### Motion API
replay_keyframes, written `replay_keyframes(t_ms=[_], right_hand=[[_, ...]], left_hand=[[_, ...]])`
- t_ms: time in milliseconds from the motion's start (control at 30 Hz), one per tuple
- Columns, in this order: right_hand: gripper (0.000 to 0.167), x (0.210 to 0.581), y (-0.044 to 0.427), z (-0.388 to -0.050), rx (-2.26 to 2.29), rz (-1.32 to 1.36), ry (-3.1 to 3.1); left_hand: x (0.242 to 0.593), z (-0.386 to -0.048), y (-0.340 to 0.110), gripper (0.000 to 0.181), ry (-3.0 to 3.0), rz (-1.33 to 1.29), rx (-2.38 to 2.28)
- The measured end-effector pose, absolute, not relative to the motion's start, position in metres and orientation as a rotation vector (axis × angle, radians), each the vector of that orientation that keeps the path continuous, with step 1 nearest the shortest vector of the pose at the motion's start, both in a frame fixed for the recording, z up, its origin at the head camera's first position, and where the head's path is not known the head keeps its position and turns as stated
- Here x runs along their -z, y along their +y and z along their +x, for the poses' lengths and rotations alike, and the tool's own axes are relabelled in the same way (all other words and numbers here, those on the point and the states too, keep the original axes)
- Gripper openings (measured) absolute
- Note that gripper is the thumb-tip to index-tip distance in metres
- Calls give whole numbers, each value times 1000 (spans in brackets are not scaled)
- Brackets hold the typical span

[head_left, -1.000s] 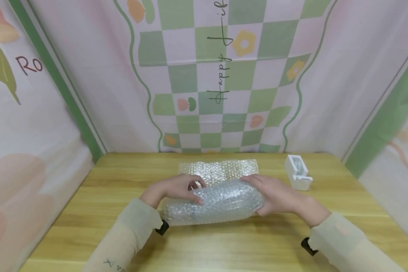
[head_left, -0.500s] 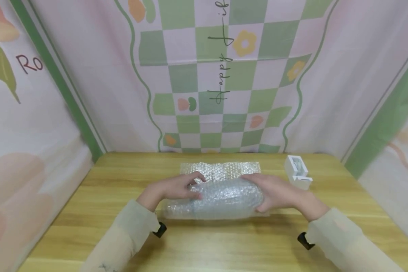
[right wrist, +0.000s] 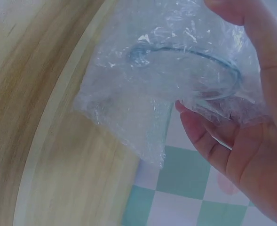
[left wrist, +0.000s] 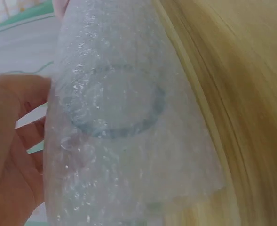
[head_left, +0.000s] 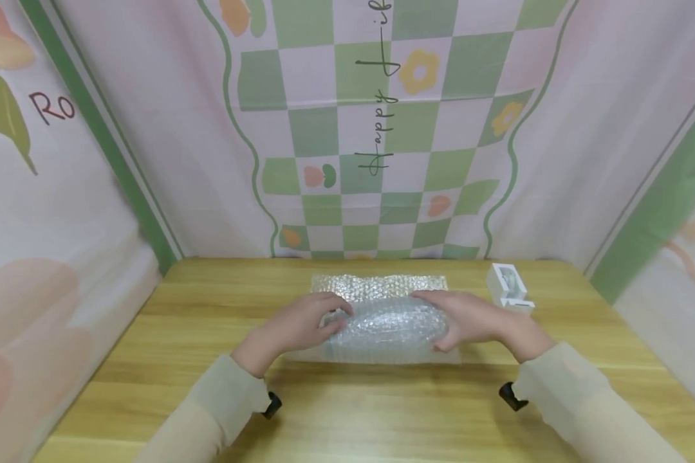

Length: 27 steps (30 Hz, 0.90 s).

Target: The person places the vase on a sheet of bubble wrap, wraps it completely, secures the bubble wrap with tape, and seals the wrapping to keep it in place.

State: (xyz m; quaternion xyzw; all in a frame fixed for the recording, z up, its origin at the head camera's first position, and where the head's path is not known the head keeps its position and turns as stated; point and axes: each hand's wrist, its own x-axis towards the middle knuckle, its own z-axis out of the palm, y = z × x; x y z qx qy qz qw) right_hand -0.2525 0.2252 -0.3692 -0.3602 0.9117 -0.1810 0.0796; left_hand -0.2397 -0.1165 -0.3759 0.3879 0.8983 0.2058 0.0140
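Observation:
A bubble-wrap roll (head_left: 388, 328) lies crosswise on the wooden table in the head view. Round a clear thing inside it, a circular rim shows through the wrap in both wrist views; what that thing is stays unclear. My left hand (head_left: 301, 325) holds the roll's left part, thumb nearer me and fingers over the top. At the right end my right hand (head_left: 475, 318) grips it between thumb and fingers. Flat wrap (head_left: 376, 286) stretches out behind the roll, and a loose edge (head_left: 434, 355) shows along its front.
At the back right stands a small white box-like holder (head_left: 506, 283) with a clear roundish thing inside, partly behind my right hand. The wooden table (head_left: 347, 411) reaches back to a checked green and white curtain (head_left: 359, 173). Printed cloth hangs at both sides.
Both hands have turned the roll and moved it slightly away from me. Less of the flat wrap shows behind it, and a flap now lies along its near side.

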Motion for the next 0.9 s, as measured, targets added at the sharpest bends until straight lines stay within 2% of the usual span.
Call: replay_keyframes(t_ms=[200, 300, 567, 900], right_hand=[[99, 368, 224, -252, 585, -1076, 2688], [100, 368, 225, -253, 603, -1080, 2673], [111, 369, 224, -256, 765, -943, 2569], [102, 368, 226, -252, 660, -1107, 2763]], left_hand=[[376, -233, -113, 75, 2768, 1037, -622], [378, -232, -110, 87, 2780, 1035, -560], [386, -231, -108, 88, 2844, 1073, -415], [386, -234, -109, 90, 2834, 1082, -418]])
